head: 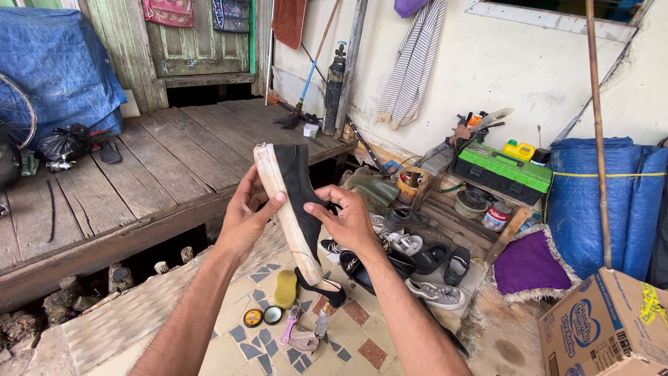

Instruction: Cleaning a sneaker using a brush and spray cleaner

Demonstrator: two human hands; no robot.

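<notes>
Both hands (243, 219) (348, 219) grip black canvas shoe (296, 188), cream rubber sole.

Black shoe (296, 182) with cream sole, green-lidded toolbox (502, 170), purple mat (530, 268), blue tarp (52, 59).

Bicycle wheel (15, 111): cut off by the left edge.
Cardboard box (604, 326): lower right, cropped.
Shoe (296, 202) midsection: partly covered by right hand (348, 219).

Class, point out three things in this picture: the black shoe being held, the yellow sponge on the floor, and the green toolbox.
black shoe (298, 182), head view, black upper near the toe
yellow sponge (285, 288), head view, its middle
green toolbox (502, 167), head view, green lid
</notes>
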